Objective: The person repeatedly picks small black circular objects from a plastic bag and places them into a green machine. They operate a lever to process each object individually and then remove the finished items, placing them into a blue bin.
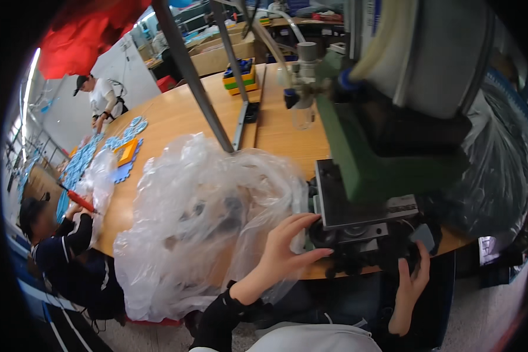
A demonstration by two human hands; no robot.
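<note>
A dark assembly with round, wheel-like black parts (pixel 352 258) sits under the metal plate (pixel 358 217) of a green bench press (pixel 387 170). Around its left end, my left hand (pixel 284 249) curves with forefinger above and thumb below. My right hand (pixel 413 284) holds the right end, thumb and forefinger on either side of a black portion. A small grey-blue flat piece (pixel 422 237) is at the right forefinger's tip. The assembly's exact kind is unclear, since the plate and shadow cover much of it.
Large clear plastic bags (pixel 188 234) with dark parts lie left of the press. Another filled bag (pixel 498 170) stands at right. Metal posts (pixel 193 76) rise from the table. Farther off are stacked yellow and green bins (pixel 240 79). Two people work at the left, one with a red tool (pixel 79 200).
</note>
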